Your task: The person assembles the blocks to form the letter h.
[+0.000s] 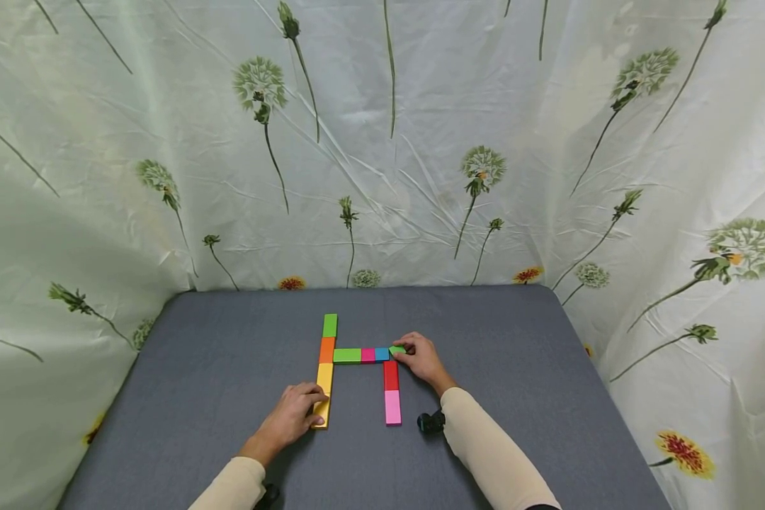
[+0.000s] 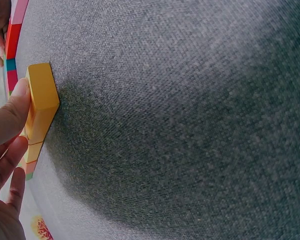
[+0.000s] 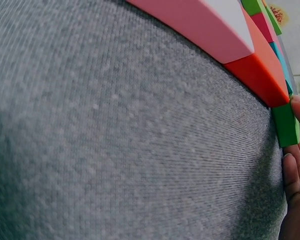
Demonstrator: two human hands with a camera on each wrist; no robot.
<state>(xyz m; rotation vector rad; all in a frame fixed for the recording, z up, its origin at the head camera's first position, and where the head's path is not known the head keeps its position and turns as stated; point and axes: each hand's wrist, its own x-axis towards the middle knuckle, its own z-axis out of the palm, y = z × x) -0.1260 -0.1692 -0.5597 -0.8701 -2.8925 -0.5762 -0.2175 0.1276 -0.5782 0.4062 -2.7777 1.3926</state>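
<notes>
Wooden blocks form a joined figure on the table. At the near end of its left column, my left hand point(image 1: 290, 413) rests on a yellow block point(image 2: 44, 82), thumb against its edge and the other fingers loosely extended. My right hand point(image 1: 423, 359) pinches a green block point(image 3: 286, 124) between thumb and fingers, at the right end of the crossbar. That block sits against the end of a red block point(image 1: 391, 375), with a pink block point(image 1: 392, 409) nearer me. Left of the pinched block come a blue block point(image 1: 382, 353), a magenta block point(image 1: 367, 355) and a longer green block point(image 1: 347, 355).
Farther up the left column lie another yellow block point(image 1: 325, 375), an orange block point(image 1: 327, 349) and a green block point(image 1: 330, 325). Everything lies on a grey cloth-covered table point(image 1: 484, 319). A pale curtain point(image 1: 408, 198) printed with dandelions hangs behind the table and along both sides.
</notes>
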